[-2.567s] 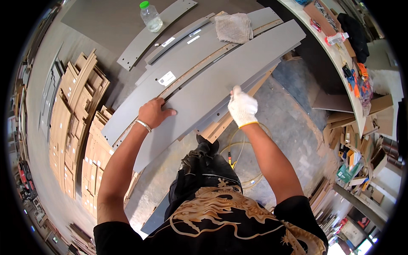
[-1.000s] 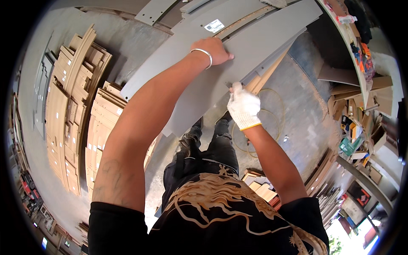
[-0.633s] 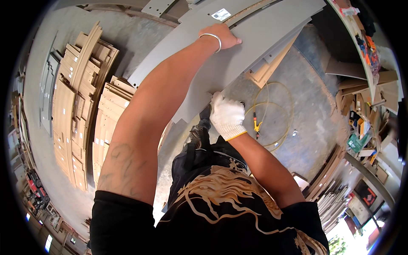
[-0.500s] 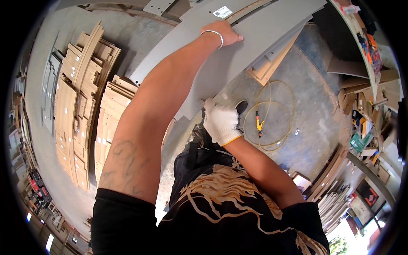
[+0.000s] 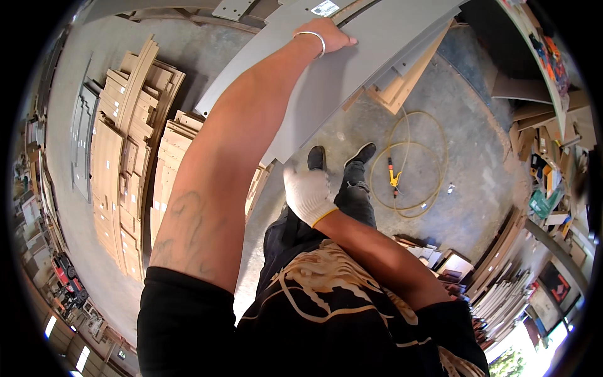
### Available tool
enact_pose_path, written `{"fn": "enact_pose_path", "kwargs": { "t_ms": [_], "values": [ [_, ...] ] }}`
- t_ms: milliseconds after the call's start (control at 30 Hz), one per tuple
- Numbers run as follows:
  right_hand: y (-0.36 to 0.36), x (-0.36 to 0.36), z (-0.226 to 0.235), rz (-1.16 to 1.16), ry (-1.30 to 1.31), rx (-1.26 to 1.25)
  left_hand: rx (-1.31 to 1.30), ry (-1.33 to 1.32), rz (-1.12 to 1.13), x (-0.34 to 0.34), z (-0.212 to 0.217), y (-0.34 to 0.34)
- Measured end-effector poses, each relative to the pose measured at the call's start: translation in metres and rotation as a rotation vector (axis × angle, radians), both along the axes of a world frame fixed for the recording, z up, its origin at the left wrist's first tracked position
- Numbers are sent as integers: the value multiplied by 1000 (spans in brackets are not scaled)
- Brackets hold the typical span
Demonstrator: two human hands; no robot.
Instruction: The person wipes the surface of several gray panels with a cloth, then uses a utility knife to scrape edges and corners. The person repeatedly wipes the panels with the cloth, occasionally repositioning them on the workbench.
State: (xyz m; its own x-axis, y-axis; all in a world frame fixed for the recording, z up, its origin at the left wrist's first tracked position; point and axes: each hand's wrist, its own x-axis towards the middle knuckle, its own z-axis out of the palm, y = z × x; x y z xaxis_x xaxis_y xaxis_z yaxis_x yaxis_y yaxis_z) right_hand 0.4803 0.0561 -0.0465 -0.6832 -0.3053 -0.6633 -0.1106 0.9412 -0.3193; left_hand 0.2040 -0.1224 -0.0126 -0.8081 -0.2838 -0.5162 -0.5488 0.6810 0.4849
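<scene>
**Long panel held at two far-apart points**

The bare left hand (image 5: 326,39) lies flat on the long grey laminated board panel (image 5: 326,88), at twelve o'clock. The white-gloved right hand (image 5: 309,191) grasps the panel's lower corner at centre. With such a wide hold, the panel could twist or slip and drop onto the black shoes (image 5: 339,156) beneath. A small white rectangular label (image 5: 325,7) sits at twelve o'clock; a coiled yellow hose (image 5: 408,169) lies at three.

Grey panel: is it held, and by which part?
Yes. The gloved right hand grips the grey panel at its near corner; the bare left hand lies flat on its top face.
</scene>
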Motion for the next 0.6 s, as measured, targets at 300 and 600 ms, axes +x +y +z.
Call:
{"fn": "enact_pose_path", "kwargs": {
  "t_ms": [300, 600],
  "values": [
    [62, -18, -21, 469, 256, -282, -56, 41, 7, 4, -9, -1],
    [116, -55, -29, 123, 99, -144, -390, 554, -241, 143, -9, 30]
  ]
}}
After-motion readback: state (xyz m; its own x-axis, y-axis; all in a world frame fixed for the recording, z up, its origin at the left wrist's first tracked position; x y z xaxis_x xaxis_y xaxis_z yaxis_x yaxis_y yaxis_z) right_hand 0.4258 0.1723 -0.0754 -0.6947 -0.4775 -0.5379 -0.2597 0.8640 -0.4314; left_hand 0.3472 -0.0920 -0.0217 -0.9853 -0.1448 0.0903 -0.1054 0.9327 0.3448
